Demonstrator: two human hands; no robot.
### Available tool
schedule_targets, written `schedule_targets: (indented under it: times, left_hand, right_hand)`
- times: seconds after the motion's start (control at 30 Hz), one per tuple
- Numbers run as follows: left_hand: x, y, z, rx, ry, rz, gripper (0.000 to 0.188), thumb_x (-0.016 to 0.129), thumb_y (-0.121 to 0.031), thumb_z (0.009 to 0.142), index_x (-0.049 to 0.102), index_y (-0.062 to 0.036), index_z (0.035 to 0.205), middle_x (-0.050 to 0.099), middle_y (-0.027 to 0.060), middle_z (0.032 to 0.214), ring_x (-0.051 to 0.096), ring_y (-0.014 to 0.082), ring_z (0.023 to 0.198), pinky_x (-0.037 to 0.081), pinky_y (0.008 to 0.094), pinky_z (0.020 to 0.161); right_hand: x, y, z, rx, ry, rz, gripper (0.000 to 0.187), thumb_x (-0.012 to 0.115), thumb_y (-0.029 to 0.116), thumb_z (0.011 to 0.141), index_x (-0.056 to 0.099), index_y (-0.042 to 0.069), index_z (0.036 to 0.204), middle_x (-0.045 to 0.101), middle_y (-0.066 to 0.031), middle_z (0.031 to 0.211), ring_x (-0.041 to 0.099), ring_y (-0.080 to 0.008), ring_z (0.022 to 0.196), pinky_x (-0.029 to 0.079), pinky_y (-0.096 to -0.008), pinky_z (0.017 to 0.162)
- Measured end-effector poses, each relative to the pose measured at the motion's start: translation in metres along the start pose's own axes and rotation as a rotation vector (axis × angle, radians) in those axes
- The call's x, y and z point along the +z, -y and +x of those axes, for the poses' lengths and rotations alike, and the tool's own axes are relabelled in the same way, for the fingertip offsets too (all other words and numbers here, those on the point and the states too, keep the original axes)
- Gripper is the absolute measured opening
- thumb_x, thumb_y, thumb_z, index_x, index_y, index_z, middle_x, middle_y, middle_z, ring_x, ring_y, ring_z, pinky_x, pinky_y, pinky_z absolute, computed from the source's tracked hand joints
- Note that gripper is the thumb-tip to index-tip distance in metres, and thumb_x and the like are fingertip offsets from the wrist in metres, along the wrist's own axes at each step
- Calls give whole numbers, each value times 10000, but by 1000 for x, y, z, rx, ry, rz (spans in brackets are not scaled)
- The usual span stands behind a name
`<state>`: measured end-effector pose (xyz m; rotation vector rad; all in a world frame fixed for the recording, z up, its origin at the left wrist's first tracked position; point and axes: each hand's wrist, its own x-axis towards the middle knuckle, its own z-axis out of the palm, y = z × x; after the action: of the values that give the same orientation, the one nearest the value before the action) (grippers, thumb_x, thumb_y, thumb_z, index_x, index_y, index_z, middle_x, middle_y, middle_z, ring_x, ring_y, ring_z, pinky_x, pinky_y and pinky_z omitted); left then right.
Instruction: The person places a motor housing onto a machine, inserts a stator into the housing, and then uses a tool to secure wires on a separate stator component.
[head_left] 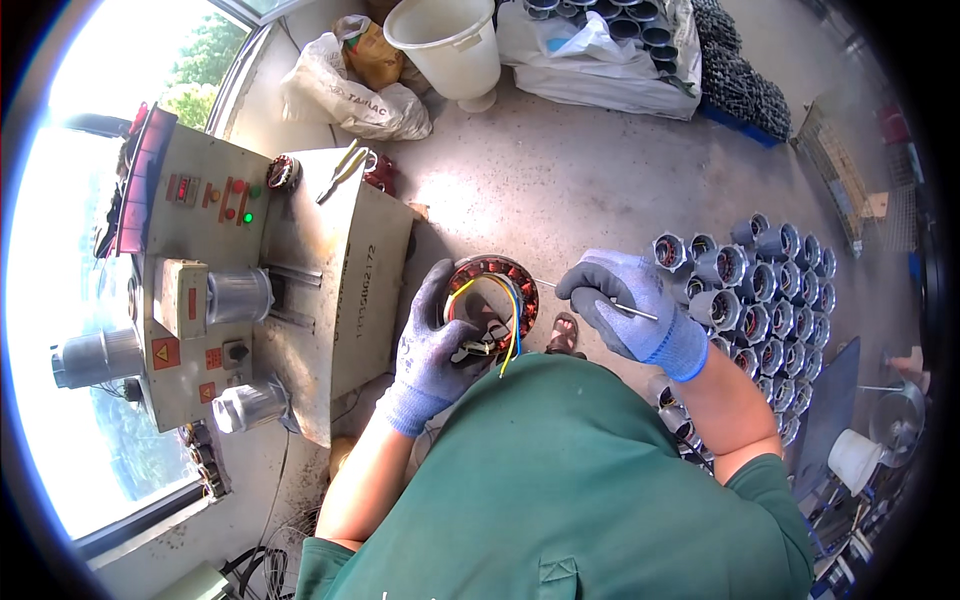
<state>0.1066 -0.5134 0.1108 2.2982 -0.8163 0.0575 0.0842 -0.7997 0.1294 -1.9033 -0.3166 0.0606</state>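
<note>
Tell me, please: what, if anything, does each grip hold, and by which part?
Left grip: the wound ring, by its left side. Right grip: a thin metal rod, around its middle.

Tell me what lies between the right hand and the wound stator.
In the head view, the thin metal rod in the right hand reaches toward the wound stator, with floor visible below; whether its tip touches is unclear.

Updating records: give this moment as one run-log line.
Left hand: holds wound ring | Right hand: grips thin metal rod | Rod tip: near ring's edge | Wires: looped across ring
</note>
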Motion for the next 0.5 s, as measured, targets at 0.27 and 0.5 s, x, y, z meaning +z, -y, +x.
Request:
schedule_targets:
  times: [0.27,0.5]
  left_hand:
    - [-1,-1,1,75,35,18,373,957,-134,629,673,-124,870,440,361,1500,524,497,1361,495,482,1092]
    - [-1,-7,8,171,35,41,374,947,-106,623,682,-124,886,442,360,1500,547,498,1338,504,486,1080]
  right_hand:
    - [-3,4,2,-25,26,-44,111,617,35,864,684,-6,943,645,-186,828,643,-346,745,514,-415,688]
    - [3,7,2,-55,13,-103,114,615,59,872,686,-1,939,635,-194,824,637,-374,737,513,-423,676]
